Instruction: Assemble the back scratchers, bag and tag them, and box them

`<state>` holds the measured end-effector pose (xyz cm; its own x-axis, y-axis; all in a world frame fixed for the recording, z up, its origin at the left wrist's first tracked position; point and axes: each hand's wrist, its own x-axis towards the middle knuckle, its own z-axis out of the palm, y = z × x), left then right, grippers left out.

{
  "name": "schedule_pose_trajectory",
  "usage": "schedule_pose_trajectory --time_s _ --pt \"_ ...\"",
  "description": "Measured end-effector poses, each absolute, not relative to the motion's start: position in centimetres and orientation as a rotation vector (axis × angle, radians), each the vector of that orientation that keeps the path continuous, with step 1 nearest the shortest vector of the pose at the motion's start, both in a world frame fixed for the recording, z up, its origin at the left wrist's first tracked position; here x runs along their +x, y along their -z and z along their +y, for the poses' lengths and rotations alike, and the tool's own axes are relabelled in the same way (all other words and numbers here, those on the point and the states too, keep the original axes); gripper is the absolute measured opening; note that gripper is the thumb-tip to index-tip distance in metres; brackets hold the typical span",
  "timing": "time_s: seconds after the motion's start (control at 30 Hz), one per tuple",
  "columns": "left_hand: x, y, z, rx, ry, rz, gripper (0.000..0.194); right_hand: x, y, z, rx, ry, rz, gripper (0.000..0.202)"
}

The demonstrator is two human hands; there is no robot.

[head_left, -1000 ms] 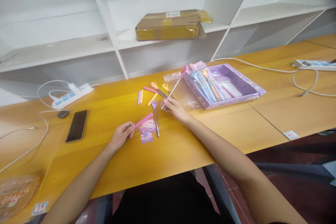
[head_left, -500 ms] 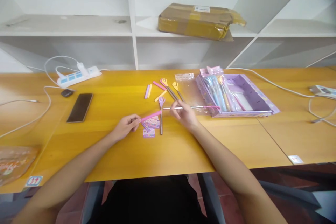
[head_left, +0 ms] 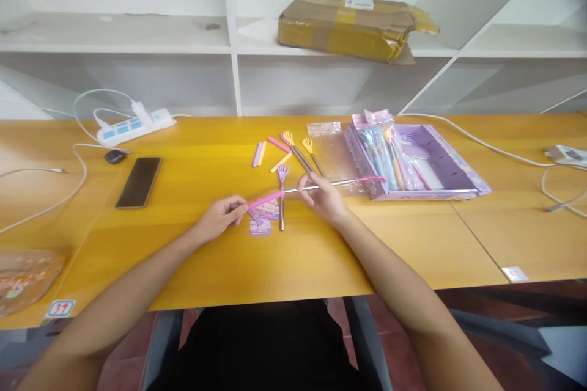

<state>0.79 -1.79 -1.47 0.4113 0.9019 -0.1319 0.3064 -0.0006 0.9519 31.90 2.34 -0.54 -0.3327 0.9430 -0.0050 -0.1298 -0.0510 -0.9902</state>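
My left hand (head_left: 227, 218) is closed on one end of a pink handle sleeve (head_left: 266, 200). My right hand (head_left: 321, 197) pinches the thin metal rod of a pink back scratcher (head_left: 345, 182), whose pink head points right, in front of the purple box. The rod's left tip meets the sleeve's right end; I cannot tell how far it is inside. Beneath them lie a purple back scratcher (head_left: 282, 211) and several printed cards (head_left: 260, 228). Beyond my hands are yellow back scratchers (head_left: 308, 145) and loose sleeves, among them a purple sleeve (head_left: 257, 154) and a yellow sleeve (head_left: 281, 163).
A purple display box (head_left: 468, 165) with bagged back scratchers (head_left: 389, 159) stands right, beside a clear plastic bag (head_left: 325, 129). Left are a phone (head_left: 139, 182) and a power strip (head_left: 137, 128) with cables. A taped carton (head_left: 353, 24) sits on the shelf.
The rod's left tip, just apart from the sleeve before, now meets the sleeve's end. The rod has tilted into line with the sleeve. Both hands keep their grip.
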Motion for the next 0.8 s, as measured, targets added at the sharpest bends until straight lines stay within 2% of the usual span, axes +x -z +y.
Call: schedule_pose_trajectory --time_s 0.27,0.8 --pt "0.61 1.35 -1.71 1.549 -0.654 1.115 0.038 32.22 0.61 2.34 -0.909 -1.568 -1.412 0.06" --pt "0.34 2.01 -1.78 1.532 -0.638 1.063 0.04 32.22 1.02 2.4 -0.704 -1.63 -1.373 0.05"
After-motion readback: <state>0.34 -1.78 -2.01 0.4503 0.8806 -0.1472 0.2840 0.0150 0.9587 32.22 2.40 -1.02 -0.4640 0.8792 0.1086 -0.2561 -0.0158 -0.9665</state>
